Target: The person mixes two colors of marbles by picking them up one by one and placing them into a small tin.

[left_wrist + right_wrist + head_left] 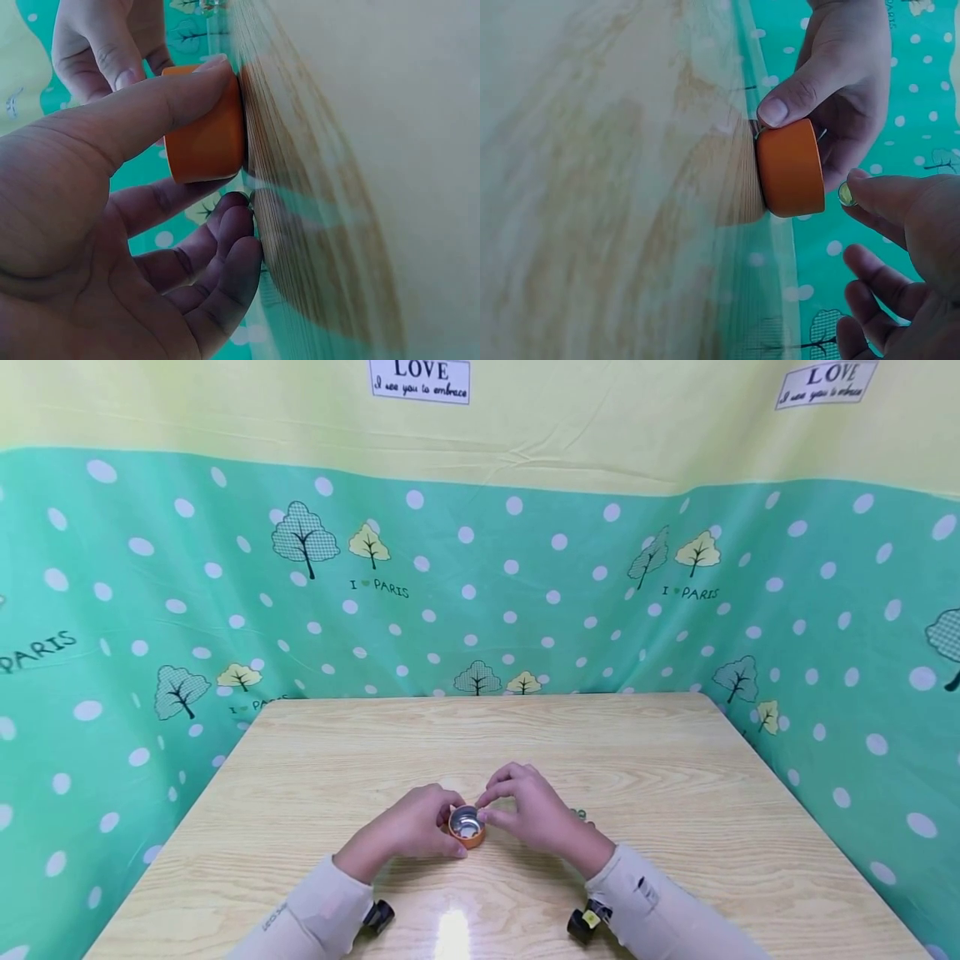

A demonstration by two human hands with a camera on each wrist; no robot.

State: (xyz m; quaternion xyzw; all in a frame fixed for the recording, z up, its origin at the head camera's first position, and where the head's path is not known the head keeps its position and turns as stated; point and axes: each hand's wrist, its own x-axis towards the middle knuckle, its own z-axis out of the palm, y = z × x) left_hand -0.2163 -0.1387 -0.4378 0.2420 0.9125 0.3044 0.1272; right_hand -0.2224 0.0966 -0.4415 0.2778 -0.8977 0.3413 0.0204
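A small round orange tin (468,842) with a silvery inside stands upright on the wooden table, its mouth facing up. My left hand (420,824) grips it from the left, thumb on the near side and index finger on the far side. In the left wrist view the thumb presses the orange wall (202,146) while the other fingers curl loosely below. My right hand (531,810) is at the tin's right rim. Its thumb and index finger pinch a yellow-green glass marble (846,194) beside the tin's mouth in the right wrist view. Something small and pale lies on the tin's floor, too small to tell.
A few green marbles (580,814) lie on the table (360,752) just beyond the right forearm, which partly hides them. Black wrist cameras (378,916) hang under both sleeves. A dotted green and yellow curtain (465,568) surrounds the table's back and sides.
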